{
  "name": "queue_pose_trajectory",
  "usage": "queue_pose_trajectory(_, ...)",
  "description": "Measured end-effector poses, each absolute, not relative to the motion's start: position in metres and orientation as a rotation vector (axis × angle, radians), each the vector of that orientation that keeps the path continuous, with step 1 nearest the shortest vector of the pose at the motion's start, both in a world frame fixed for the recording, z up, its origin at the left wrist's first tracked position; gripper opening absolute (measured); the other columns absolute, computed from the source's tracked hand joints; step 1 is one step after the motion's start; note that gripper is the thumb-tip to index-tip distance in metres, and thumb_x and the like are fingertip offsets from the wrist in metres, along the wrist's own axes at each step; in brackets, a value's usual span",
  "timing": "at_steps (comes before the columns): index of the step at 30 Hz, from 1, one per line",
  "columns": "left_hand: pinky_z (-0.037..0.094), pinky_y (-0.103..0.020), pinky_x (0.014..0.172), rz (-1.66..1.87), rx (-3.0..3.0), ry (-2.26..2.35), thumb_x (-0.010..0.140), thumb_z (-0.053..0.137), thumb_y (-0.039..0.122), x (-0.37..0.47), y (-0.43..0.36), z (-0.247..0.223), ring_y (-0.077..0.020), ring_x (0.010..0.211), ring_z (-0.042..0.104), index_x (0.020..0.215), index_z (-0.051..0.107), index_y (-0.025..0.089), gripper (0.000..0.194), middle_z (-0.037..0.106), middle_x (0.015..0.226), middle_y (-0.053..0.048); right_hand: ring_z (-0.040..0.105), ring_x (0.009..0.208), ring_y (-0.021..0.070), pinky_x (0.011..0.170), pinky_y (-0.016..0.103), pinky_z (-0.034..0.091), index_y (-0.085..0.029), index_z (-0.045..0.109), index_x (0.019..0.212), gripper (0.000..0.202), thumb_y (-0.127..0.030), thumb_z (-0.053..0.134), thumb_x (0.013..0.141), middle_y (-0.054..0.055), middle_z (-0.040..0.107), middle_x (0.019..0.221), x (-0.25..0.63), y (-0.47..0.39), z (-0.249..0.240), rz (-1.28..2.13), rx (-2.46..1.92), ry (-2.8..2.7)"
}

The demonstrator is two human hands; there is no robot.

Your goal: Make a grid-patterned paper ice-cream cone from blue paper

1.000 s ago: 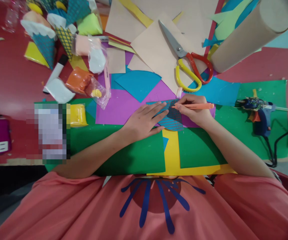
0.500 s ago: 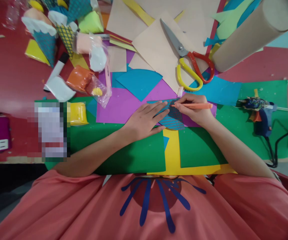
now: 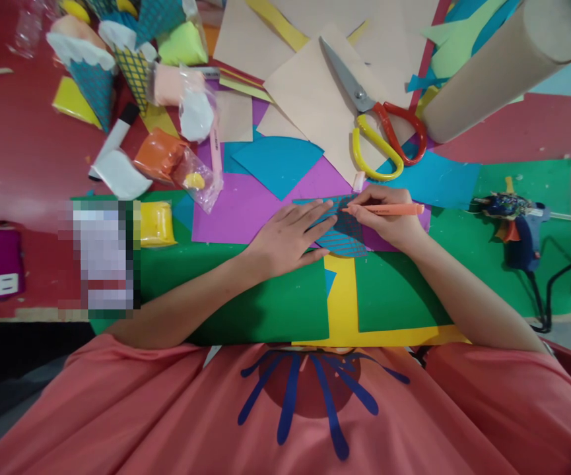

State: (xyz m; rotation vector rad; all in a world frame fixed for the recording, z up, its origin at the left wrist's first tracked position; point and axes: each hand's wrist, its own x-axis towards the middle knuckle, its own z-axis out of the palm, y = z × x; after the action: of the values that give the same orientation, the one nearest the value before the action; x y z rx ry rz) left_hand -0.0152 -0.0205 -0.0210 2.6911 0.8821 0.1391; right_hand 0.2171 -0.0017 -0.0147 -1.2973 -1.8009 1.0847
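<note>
A blue paper piece (image 3: 347, 241) with reddish lines drawn across it lies on a purple sheet (image 3: 230, 218). My left hand (image 3: 290, 234) rests flat on its left part, fingers spread. Pinched in my right hand (image 3: 389, 214) is an orange marker pen (image 3: 397, 210), its tip at the paper's upper right area. The hands cover parts of the paper. A pale pen cap (image 3: 358, 181) sits just above my right hand. Beyond it are large scissors (image 3: 367, 105) with one yellow and one red handle, lying on beige paper (image 3: 295, 86).
A blue paper wedge (image 3: 278, 161) lies behind my left hand. At the right are a glue gun (image 3: 523, 231) and a large beige paper roll (image 3: 503, 72). Paper cones (image 3: 90, 76), an orange clay packet (image 3: 159, 155), a yellow packet (image 3: 155, 223) and a black-and-white marker (image 3: 114, 142) are left.
The marker and my right hand have shifted very slightly along the blue paper. My left hand stays in place on it. The whole view has moved a little.
</note>
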Motion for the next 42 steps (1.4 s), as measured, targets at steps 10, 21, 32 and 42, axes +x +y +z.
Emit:
queue_pose_trajectory(10,0.036,-0.046,0.111,0.169,2.735,0.871,0.098,0.045,0.046,-0.0155,-0.0205,-0.0227,-0.0312,0.140,0.040,0.143,0.045,0.013,0.056,0.041,0.152,-0.018,0.053,0.054,0.0104,0.050,0.025,0.038,-0.017,0.062,0.063,0.017,-0.026,0.065,0.077,0.001,0.064,0.061,0.2178,-0.0012,-0.0121,1.132,-1.255,-1.793)
queue_pose_trajectory(21,0.037,-0.048,0.110,0.175,2.729,0.863,0.099,0.042,0.047,-0.0159,-0.0203,-0.0226,-0.0322,0.140,0.040,0.142,0.046,0.013,0.056,0.041,0.152,-0.019,0.052,0.054,0.0102,0.049,0.025,0.036,-0.017,0.062,0.063,0.017,-0.027,0.064,0.077,0.001,0.064,0.061,0.2179,-0.0011,-0.0106,1.136,-1.249,-1.826)
queue_pose_trajectory(32,0.036,-0.048,0.112,0.137,2.672,0.882,0.098,0.045,0.044,-0.0150,-0.0202,-0.0194,-0.0309,0.142,0.038,0.143,0.046,0.015,0.054,0.040,0.153,-0.018,0.049,0.051,0.0098,0.048,0.025,0.036,-0.018,0.062,0.061,0.018,-0.030,0.066,0.074,0.000,0.062,0.058,0.2184,-0.0011,-0.0116,1.166,-1.252,-1.833)
queue_pose_trajectory(42,0.031,-0.049,0.116,0.190,2.687,0.884,0.098,0.044,0.041,-0.0167,-0.0182,-0.0230,-0.0305,0.146,0.031,0.144,0.043,0.014,0.053,0.034,0.156,-0.018,0.055,0.056,0.0117,0.051,0.026,0.040,-0.018,0.063,0.064,0.016,-0.028,0.064,0.077,0.002,0.066,0.064,0.2184,-0.0015,-0.0115,1.132,-1.237,-1.771)
